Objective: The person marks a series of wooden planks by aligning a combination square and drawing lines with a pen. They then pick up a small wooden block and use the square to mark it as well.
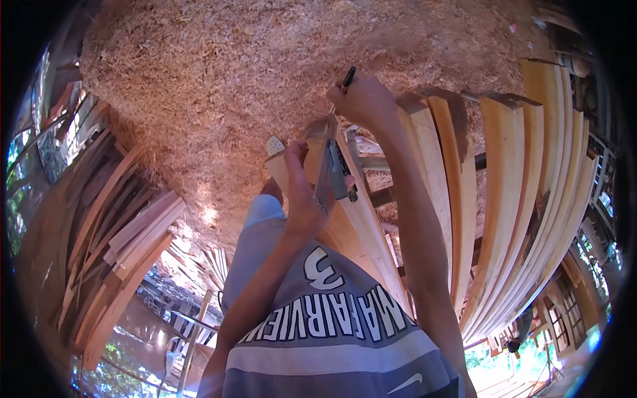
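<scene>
My right hand (365, 103) is closed around a black pen (350, 76), its dark end sticking up past the fingers. The pen's lower end points down at the end of a wooden board (320, 127) in front of me. Lower and to the left, my left hand (306, 196) is curled at that board, its thumb and fingers around a grey metal square (327, 174). Dark fittings show on the square's right side, and its exact form is partly hidden by the hand. The board's near part runs down beside my body.
Several long pale planks (504, 199) lean in a row on my right. A stack of rough boards and offcuts (126, 245) lies to the left. Wood shavings (219, 73) cover the ground ahead, and my sandalled foot (275, 145) stands on them.
</scene>
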The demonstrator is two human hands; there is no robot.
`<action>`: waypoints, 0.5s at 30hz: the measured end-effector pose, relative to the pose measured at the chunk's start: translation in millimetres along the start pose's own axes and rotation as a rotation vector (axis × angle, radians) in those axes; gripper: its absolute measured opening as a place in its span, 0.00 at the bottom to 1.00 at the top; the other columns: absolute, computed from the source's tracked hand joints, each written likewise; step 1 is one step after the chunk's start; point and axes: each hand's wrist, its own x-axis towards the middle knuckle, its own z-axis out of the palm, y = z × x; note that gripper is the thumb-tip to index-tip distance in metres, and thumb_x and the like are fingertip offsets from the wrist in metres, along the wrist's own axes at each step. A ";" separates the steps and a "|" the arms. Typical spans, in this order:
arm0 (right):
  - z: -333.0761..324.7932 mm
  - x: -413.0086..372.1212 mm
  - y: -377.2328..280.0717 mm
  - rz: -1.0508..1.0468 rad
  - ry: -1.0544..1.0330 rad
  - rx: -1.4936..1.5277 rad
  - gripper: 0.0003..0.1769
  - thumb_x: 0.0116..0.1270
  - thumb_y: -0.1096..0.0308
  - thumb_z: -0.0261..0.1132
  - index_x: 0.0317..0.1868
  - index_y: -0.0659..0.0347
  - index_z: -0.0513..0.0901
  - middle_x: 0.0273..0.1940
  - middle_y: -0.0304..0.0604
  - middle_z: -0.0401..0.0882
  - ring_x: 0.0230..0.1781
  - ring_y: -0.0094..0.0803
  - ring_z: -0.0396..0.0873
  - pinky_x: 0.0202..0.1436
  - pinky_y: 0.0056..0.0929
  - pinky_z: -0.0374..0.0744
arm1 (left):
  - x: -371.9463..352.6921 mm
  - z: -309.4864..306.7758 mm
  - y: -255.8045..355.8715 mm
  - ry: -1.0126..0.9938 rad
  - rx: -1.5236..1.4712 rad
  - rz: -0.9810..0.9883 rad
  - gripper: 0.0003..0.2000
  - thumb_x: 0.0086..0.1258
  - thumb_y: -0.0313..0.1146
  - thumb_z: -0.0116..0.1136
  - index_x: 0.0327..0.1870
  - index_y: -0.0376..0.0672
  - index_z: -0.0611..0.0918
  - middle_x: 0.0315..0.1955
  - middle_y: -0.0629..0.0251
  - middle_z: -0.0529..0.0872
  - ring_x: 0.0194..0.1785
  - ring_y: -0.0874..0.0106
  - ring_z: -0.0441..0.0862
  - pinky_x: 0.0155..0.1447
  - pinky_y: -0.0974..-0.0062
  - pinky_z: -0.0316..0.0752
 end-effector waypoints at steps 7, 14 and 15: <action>-100.6 -38.7 -28.4 0.002 -0.324 0.440 0.21 0.67 0.50 0.62 0.40 0.60 0.90 0.36 0.52 0.90 0.41 0.51 0.89 0.51 0.48 0.85 | 2.2 -5.2 -11.5 -0.025 0.243 0.083 0.44 0.64 0.30 0.76 0.73 0.40 0.54 0.58 0.60 0.75 0.61 0.72 0.75 0.65 0.71 0.74; -35.3 -10.9 -21.3 0.057 0.031 -0.036 0.20 0.67 0.51 0.61 0.43 0.58 0.90 0.39 0.55 0.90 0.45 0.52 0.89 0.53 0.49 0.85 | 3.5 -6.2 -13.6 -0.022 0.280 0.101 0.45 0.64 0.32 0.77 0.73 0.39 0.53 0.58 0.61 0.74 0.62 0.72 0.75 0.65 0.71 0.74; -17.7 -9.4 -13.0 0.057 0.033 -0.035 0.20 0.67 0.51 0.61 0.43 0.58 0.90 0.39 0.55 0.90 0.45 0.52 0.89 0.53 0.49 0.85 | 2.4 -5.9 -12.0 -0.003 0.211 0.051 0.45 0.61 0.33 0.79 0.72 0.37 0.56 0.62 0.54 0.71 0.67 0.64 0.70 0.70 0.67 0.67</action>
